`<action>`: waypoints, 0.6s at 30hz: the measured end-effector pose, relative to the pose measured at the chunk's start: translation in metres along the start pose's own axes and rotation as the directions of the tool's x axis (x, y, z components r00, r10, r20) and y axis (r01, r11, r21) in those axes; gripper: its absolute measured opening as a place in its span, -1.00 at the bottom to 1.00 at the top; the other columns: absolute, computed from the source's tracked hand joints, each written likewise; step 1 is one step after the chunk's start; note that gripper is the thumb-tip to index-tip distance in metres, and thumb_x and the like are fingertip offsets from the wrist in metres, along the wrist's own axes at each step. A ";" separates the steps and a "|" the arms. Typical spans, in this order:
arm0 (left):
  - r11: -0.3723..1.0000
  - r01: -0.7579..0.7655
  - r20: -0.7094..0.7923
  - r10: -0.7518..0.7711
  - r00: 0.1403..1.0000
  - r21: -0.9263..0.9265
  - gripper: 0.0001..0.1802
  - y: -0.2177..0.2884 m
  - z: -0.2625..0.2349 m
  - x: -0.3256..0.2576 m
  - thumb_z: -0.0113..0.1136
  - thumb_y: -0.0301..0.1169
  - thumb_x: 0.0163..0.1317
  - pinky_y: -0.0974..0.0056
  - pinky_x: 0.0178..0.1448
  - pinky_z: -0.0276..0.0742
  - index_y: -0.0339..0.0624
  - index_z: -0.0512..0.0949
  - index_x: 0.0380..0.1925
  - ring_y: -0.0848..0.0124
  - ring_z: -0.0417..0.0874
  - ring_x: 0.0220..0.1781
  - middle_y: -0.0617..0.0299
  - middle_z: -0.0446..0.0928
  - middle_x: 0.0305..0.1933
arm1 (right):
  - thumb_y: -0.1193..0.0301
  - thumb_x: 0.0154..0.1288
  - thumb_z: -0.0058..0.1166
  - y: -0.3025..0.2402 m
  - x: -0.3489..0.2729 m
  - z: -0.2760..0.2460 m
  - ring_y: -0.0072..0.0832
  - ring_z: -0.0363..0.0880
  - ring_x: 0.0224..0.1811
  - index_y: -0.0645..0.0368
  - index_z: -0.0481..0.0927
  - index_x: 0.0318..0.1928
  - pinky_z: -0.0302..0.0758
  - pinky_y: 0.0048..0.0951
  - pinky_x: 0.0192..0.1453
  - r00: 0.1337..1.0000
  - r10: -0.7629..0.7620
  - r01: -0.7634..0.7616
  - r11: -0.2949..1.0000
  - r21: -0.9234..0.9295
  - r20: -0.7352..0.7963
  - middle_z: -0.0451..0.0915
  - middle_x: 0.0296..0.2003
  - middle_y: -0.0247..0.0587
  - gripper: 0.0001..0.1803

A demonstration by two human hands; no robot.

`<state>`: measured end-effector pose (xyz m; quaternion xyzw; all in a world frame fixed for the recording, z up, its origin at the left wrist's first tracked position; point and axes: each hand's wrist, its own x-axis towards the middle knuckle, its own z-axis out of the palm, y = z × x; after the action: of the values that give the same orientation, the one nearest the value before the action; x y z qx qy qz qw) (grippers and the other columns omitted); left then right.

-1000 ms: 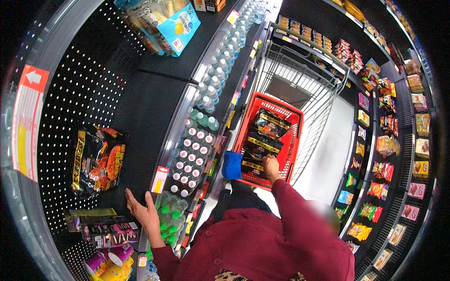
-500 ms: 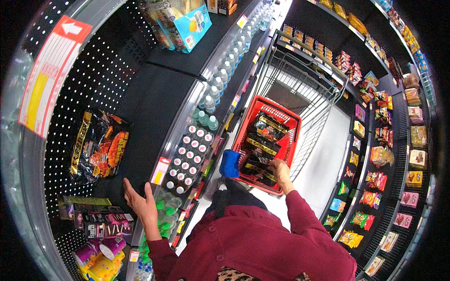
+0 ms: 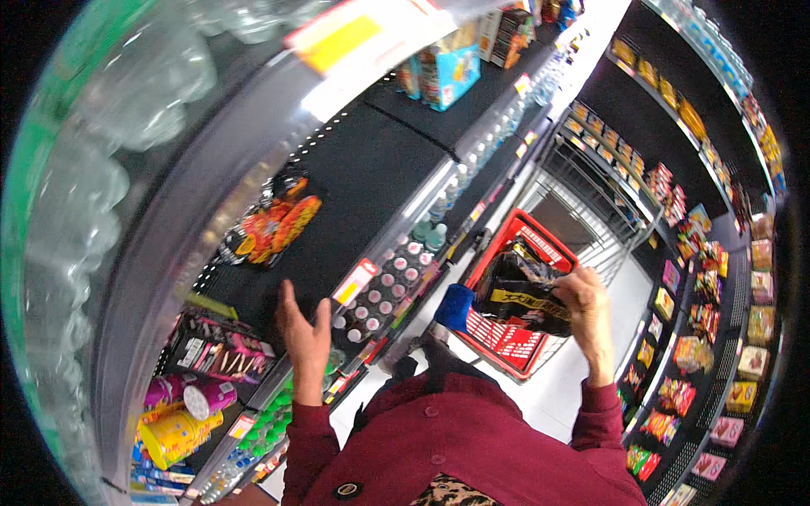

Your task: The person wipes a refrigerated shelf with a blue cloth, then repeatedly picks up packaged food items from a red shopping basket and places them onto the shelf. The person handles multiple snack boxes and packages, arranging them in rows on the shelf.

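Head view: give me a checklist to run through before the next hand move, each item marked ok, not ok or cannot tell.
1. Right hand gripping the black-and-gold packet: ok, fingers closed at its right edge.
2. Left hand free: ok, open and holding nothing.
3. Both hands on that packet: not ok, only the right is.
4. Packet clear of the red basket: cannot tell, the two overlap from above.
5. Left hand apart from the orange-and-black packet on the shelf: ok, a gap shows.
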<state>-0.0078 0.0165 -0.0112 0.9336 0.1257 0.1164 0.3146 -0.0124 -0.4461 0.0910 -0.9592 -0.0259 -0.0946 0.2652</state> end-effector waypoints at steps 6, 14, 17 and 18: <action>0.948 -0.223 0.071 0.245 0.967 -0.227 0.09 0.048 -0.014 -0.028 0.58 -0.17 0.17 -0.07 0.68 0.16 -0.27 0.19 0.60 -0.11 0.26 0.65 -0.19 0.23 0.64 | 0.51 0.28 0.31 -0.087 0.074 -0.039 -0.18 0.53 -0.18 0.24 0.69 -0.26 0.49 -0.27 -0.06 0.929 -0.371 0.368 0.918 0.147 -0.011 0.57 -0.30 -0.18 -0.93; 0.947 -0.198 -0.020 0.200 0.980 -0.253 0.38 0.059 -0.022 -0.038 0.73 -0.23 -0.08 -0.13 0.61 0.28 -0.27 0.01 0.65 -0.23 0.31 0.57 -0.31 0.22 0.58 | 0.47 0.30 0.27 -0.200 0.155 -0.002 -0.18 0.52 -0.20 0.26 0.70 -0.25 0.51 -0.23 -0.06 0.581 -0.812 0.790 0.548 0.277 -0.051 0.55 -0.32 -0.17 -0.90; 0.957 -0.085 -0.037 0.078 0.996 -0.277 0.34 0.051 -0.025 -0.035 0.73 -0.34 -0.11 -0.07 0.57 0.34 -0.32 0.05 0.62 -0.23 0.37 0.51 -0.32 0.30 0.51 | 0.54 0.26 0.24 -0.236 0.172 0.026 -0.20 0.57 -0.15 0.27 0.71 -0.24 0.56 -0.23 -0.04 0.465 -0.883 0.838 0.418 0.350 -0.059 0.60 -0.28 -0.21 -0.91; 0.955 -0.066 -0.063 0.050 0.997 -0.288 0.33 0.037 -0.018 -0.035 0.73 -0.35 -0.11 -0.07 0.57 0.35 -0.33 0.06 0.61 -0.22 0.39 0.50 -0.32 0.30 0.51 | 0.54 0.27 0.25 -0.244 0.176 0.039 -0.19 0.60 -0.11 0.26 0.71 -0.22 0.60 -0.23 -0.03 0.445 -0.891 0.848 0.387 0.363 -0.089 0.61 -0.26 -0.21 -0.90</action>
<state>-0.0400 -0.0128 0.0203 0.8772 0.0882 0.1683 0.4410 0.1422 -0.2172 0.2157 -0.7410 -0.5565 -0.1550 0.3424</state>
